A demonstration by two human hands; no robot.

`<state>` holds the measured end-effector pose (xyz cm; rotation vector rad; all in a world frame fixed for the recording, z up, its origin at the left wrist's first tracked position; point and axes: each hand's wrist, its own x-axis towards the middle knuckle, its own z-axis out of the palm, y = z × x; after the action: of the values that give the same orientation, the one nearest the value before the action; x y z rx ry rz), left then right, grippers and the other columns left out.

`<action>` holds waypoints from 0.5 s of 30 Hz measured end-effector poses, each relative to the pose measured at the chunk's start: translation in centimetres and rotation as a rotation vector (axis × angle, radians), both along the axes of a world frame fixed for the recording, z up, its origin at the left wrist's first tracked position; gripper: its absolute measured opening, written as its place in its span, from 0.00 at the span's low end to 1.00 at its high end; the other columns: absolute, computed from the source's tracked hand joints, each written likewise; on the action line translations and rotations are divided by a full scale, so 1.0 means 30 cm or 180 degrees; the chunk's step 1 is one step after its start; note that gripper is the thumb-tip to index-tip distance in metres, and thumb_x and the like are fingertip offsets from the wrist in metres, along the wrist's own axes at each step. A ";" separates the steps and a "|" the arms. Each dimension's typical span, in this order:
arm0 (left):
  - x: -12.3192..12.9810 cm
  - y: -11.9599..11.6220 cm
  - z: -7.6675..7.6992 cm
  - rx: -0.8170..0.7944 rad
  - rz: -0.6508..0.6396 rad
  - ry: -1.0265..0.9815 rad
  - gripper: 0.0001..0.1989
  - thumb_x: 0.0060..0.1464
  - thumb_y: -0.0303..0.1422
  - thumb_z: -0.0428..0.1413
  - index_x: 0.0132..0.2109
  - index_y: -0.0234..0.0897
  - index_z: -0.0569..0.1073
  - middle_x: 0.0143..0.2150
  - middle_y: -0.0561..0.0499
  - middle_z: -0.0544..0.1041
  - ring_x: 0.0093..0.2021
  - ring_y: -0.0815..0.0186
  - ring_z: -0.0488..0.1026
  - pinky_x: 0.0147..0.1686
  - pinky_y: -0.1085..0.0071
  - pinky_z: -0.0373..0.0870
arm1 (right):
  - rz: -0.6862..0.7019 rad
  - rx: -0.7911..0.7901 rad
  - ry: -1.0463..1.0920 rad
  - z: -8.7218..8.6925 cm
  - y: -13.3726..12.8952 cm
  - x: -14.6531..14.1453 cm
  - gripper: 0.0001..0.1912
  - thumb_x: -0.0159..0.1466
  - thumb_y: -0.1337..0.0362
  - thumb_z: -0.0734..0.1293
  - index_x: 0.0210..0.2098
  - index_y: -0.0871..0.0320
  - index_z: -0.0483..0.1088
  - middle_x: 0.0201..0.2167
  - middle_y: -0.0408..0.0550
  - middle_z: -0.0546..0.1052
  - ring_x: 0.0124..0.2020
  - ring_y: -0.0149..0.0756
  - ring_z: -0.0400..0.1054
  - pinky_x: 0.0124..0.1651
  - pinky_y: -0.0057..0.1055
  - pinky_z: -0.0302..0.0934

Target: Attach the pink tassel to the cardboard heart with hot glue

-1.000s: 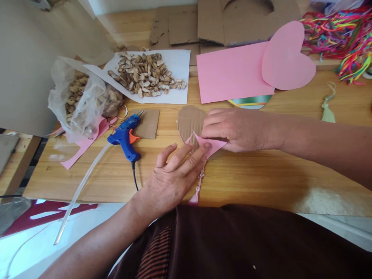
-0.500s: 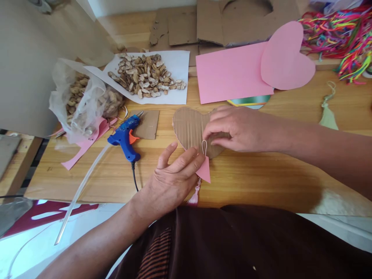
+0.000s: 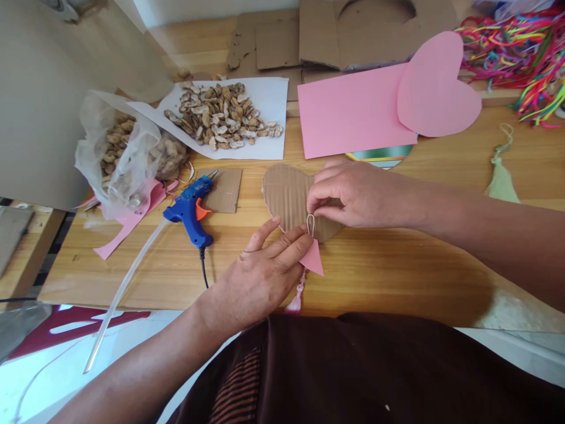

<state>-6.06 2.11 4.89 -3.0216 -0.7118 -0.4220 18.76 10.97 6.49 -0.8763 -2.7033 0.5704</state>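
A heart cut from corrugated cardboard [image 3: 286, 191] lies on the table in front of me, partly covered by both hands. My left hand [image 3: 273, 271] rests over its lower point, fingers stretched out and pressing on a small piece of pink paper [image 3: 313, 259]. A thin white cord loop [image 3: 311, 225] stands out above that paper. Thumb and fingertips of my right hand [image 3: 342, 194] are pinched together at the top of the loop, over the heart. Below my left fingers hangs a pink tassel [image 3: 295, 299] on a cord.
To the left lie a blue glue gun [image 3: 192, 209] and a cardboard square [image 3: 225, 190]. Peanut shells [image 3: 225, 115] lie on white paper behind, beside a plastic bag [image 3: 119, 153]. Pink paper [image 3: 348, 112], a pink heart [image 3: 435, 88], colourful cords [image 3: 507, 47] and a pale green tassel [image 3: 502, 179] lie right.
My right thumb and fingertips have come closer together and onto the top of the loop. The small pink paper has shifted slightly to the right under my left fingers.
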 end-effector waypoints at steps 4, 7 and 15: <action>0.001 0.004 0.003 -0.0044 -0.0046 0.0004 0.10 0.68 0.31 0.55 0.45 0.33 0.81 0.60 0.44 0.78 0.64 0.57 0.72 0.74 0.52 0.51 | 0.0043 -0.0084 -0.0040 0.007 0.007 -0.004 0.06 0.64 0.69 0.68 0.33 0.57 0.78 0.31 0.47 0.78 0.38 0.39 0.67 0.44 0.36 0.56; 0.000 0.010 0.001 -0.0035 -0.0077 -0.0038 0.10 0.69 0.32 0.55 0.45 0.32 0.81 0.60 0.43 0.78 0.64 0.56 0.73 0.73 0.52 0.54 | 0.0173 -0.0098 -0.0061 0.015 0.012 -0.006 0.07 0.66 0.68 0.68 0.34 0.55 0.79 0.31 0.46 0.78 0.38 0.39 0.66 0.44 0.36 0.56; -0.002 0.013 0.004 -0.0112 -0.0121 -0.0002 0.11 0.69 0.31 0.54 0.45 0.32 0.81 0.61 0.42 0.78 0.64 0.55 0.73 0.70 0.49 0.60 | 0.0279 0.0069 -0.0116 0.004 0.019 -0.010 0.09 0.67 0.68 0.66 0.31 0.57 0.77 0.30 0.47 0.77 0.36 0.38 0.64 0.44 0.36 0.55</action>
<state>-6.12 2.51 5.02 -3.0725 -0.6701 -0.4157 18.47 11.56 6.62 -0.7731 -2.7869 0.5471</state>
